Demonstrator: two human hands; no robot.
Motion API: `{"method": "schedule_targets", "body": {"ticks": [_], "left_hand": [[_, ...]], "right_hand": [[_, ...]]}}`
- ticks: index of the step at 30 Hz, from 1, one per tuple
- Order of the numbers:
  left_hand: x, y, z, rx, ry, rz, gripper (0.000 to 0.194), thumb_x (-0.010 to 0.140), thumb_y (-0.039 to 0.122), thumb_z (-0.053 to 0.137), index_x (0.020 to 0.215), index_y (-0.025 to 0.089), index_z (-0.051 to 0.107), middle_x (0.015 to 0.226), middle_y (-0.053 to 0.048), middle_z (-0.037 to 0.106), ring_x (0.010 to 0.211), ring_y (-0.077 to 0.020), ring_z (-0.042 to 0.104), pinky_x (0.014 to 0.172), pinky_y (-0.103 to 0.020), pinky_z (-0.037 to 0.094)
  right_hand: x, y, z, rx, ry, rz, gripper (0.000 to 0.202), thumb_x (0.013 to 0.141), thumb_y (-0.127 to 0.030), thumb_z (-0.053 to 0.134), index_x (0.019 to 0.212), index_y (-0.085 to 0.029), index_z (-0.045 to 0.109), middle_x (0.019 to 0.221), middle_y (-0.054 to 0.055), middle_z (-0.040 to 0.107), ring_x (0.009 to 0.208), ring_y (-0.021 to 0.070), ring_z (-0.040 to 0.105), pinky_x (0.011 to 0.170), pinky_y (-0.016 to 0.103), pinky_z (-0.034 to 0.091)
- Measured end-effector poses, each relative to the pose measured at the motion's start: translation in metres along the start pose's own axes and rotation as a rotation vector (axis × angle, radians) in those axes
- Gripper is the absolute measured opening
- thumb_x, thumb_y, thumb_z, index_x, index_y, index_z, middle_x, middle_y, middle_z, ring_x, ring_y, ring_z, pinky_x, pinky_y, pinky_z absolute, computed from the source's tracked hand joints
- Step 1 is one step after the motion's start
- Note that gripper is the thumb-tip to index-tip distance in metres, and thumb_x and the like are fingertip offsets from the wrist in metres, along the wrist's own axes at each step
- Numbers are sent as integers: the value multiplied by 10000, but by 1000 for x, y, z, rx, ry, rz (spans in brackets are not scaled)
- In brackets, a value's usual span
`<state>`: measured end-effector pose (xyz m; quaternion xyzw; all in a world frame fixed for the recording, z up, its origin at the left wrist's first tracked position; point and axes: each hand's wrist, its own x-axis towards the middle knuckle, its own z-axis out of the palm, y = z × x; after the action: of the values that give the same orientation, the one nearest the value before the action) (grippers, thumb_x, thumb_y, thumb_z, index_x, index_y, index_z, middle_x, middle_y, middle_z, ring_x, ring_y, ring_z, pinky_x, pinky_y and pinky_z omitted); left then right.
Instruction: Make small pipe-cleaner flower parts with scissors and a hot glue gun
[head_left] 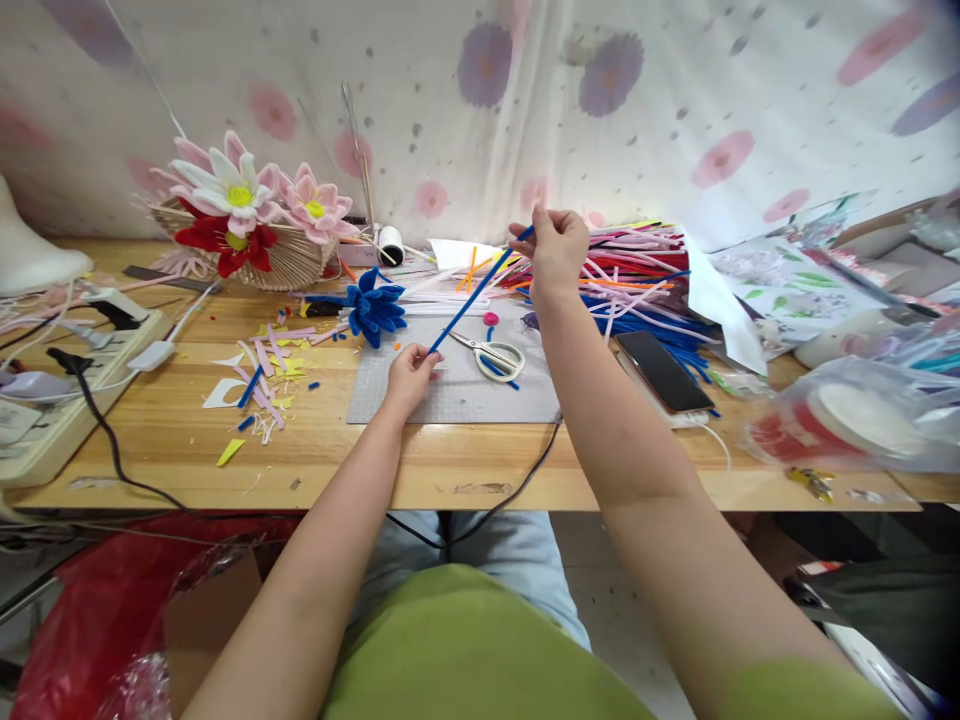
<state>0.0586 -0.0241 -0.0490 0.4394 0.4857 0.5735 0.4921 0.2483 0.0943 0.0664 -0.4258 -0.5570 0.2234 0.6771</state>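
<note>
Two hands, left hand and right hand, pinched on blue pipe cleaner ends; probably light, bendy, fuzzy; best gripped at tips.

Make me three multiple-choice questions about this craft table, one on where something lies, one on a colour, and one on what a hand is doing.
1. Where do the scissors lie?
A. on the grey cutting mat
B. in the basket
C. on the phone

2. What colour is the pipe cleaner held between the hands?
A. red
B. blue
C. yellow

3. What is the left hand doing?
A. resting flat and open on the table
B. holding the scissors
C. pinching the lower end of the pipe cleaner

Answers: 1 A, the scissors rest on the mat's far right part. 2 B, the stem is blue along its whole length. 3 C, its fingers close on the lower end, while the right hand pinches the upper end.
</note>
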Motion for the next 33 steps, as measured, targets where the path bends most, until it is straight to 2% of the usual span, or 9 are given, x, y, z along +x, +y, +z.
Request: {"method": "schedule_targets", "body": {"ticks": [3,5,9,12,15,17,21,28,33], "left_hand": [[0,0,-1,62,-10,-71,175,669,210,646,645,162,480,597,11,609,609,-133,640,509,-212,483],[1,-2,-2,110,-12,-101,192,675,202,646,625,163,464,550,22,587,558,-132,636,492,-210,473],[2,-8,-4,235,-40,-93,225,681,211,651,576,172,455,486,31,564,491,-129,615,466,-204,441],[3,-11,-6,245,-82,-66,179,676,215,663,605,171,504,501,19,591,473,-125,603,471,-206,436],[2,-7,-7,201,-115,-59,96,674,188,659,670,161,567,554,-2,619,503,-145,617,494,-232,455],[0,-2,-6,172,-121,-65,89,665,169,665,667,158,577,572,-8,619,536,-163,629,501,-242,456],[-5,8,-5,118,-158,-125,126,667,138,660,625,157,542,578,-13,610,573,-187,645,478,-234,436],[-8,16,-3,121,-151,-192,182,644,122,681,592,150,509,530,5,580,534,-181,640,455,-221,438],[-7,19,-3,-131,-93,-182,212,615,190,718,622,134,514,588,12,596,574,-164,657,485,-219,471]], "right_hand": [[-16,5,-5,-279,-41,-113,390,937,-438,248,1039,-165,507,985,91,556,1021,197,619,790,376,536],[-40,-1,1,-520,-146,-233,379,925,-414,317,1141,-157,492,1150,150,535,1184,249,512,953,481,441],[-93,-24,24,-778,-577,-527,352,888,-288,412,1204,-174,517,1299,132,503,1363,264,267,1104,539,181],[-114,-27,36,-785,-960,-633,243,868,-210,435,986,-195,647,1054,87,661,1284,235,390,1079,498,206],[-115,-19,36,-923,-1147,-516,255,875,-264,446,818,-181,681,866,104,698,1026,230,578,938,427,337],[-110,-17,31,-1005,-1177,-419,290,879,-328,449,818,-170,684,873,120,699,888,219,615,787,348,378],[-98,-24,23,-1045,-1181,-368,274,863,-374,491,860,-192,695,910,89,704,824,193,606,620,265,297],[-88,-23,19,-1033,-1158,-343,295,845,-430,524,814,-205,713,810,52,705,724,152,562,575,263,214],[-90,-19,15,-926,-1073,-274,356,857,-456,487,759,-183,694,721,34,670,659,130,524,568,252,221]]}}
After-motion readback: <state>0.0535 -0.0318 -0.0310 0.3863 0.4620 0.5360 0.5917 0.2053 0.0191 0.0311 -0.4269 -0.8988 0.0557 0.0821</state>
